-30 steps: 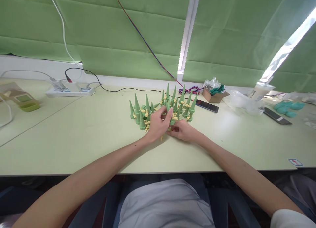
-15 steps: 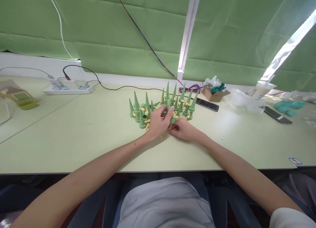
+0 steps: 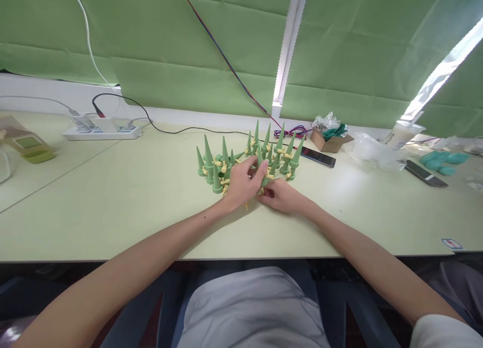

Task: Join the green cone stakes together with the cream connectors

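Note:
A cluster of green cone-topped pieces joined by small yellow connectors stands on the pale table, with spikes pointing up. My left hand is closed around a green cone near the front middle of the cluster. Just to its right, my right hand is closed low at the front edge of the cluster, fingertips pinched beneath that cone; what they hold is hidden. A small yellow piece lies on the table below my left hand.
Behind the cluster lie a phone, coiled wires and a cardboard box. Farther right are a cup, a plastic bag and a dark device. A power strip sits at the back left.
The view has shifted slightly. Both hands stay at the same place on the cluster, with only a slight change in my left fingers around the cone.

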The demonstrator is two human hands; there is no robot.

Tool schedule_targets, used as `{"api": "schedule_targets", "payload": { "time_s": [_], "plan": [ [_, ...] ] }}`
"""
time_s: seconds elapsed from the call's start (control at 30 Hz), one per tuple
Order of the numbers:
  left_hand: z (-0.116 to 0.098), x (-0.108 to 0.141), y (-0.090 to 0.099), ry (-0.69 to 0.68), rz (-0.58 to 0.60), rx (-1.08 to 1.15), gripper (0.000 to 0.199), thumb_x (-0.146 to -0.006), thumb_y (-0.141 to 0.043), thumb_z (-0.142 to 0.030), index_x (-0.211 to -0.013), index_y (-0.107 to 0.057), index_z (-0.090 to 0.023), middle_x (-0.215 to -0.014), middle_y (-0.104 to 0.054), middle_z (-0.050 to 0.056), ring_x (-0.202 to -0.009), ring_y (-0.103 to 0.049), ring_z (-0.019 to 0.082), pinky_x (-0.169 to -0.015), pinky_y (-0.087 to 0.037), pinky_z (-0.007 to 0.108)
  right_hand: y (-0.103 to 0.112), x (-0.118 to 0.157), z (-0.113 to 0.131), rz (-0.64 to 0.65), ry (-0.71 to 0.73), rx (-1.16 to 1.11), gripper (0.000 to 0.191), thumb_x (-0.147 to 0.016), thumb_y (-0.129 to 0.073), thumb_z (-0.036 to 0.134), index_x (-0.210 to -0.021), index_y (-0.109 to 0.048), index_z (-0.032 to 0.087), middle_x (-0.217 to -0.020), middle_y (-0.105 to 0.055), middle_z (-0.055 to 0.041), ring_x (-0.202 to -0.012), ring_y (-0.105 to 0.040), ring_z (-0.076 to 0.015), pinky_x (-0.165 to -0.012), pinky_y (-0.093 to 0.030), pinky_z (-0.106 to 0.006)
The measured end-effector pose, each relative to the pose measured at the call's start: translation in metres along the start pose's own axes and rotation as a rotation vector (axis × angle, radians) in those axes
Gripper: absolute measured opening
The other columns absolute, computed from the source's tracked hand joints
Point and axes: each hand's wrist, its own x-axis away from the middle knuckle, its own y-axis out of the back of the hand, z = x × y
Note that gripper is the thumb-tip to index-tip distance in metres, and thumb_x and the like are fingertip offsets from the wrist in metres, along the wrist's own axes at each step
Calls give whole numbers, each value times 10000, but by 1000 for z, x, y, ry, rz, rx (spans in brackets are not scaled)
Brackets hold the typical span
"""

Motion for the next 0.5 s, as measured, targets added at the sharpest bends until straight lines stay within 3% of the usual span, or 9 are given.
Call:
{"api": "schedule_targets", "payload": {
  "time_s": [0.5],
  "plan": [
    [-1, -2, 1, -25, 33, -29, 451, -961, -524, -505, -676, -344, -206, -617, -356, -23, -506, -351, 98, -475, -271, 273, 1, 0, -1, 14, -2, -22, 191, -849, -633, 230, -684, -545, 190, -530, -463, 48, -505, -401, -102, -538, -281, -260]
  ]
}}
